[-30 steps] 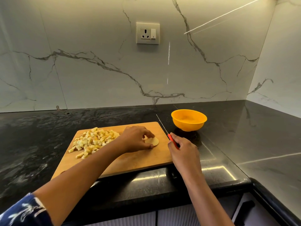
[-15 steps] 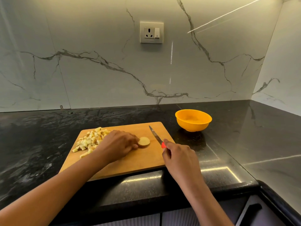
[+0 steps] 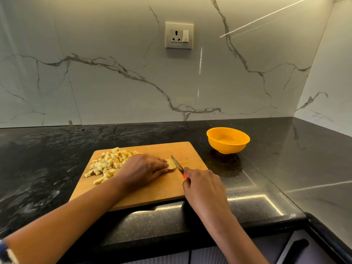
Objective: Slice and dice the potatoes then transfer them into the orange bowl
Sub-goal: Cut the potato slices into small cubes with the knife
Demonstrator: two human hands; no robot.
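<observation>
Our left hand (image 3: 144, 168) pressing flat-fingered on the potato slice (image 3: 172, 165), our right hand (image 3: 205, 189) gripping the knife (image 3: 177, 165), blade at the slice's edge.

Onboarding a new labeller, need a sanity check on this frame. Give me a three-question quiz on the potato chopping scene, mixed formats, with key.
1. True or false: the diced potato pile is in the orange bowl.
2. The right hand grips: A) the knife B) the bowl C) nothing.
3. What does the left hand hold down on the cutting board?
Key: 1 false, the pile lies on the board. 2 A. 3 the potato slice.
</observation>
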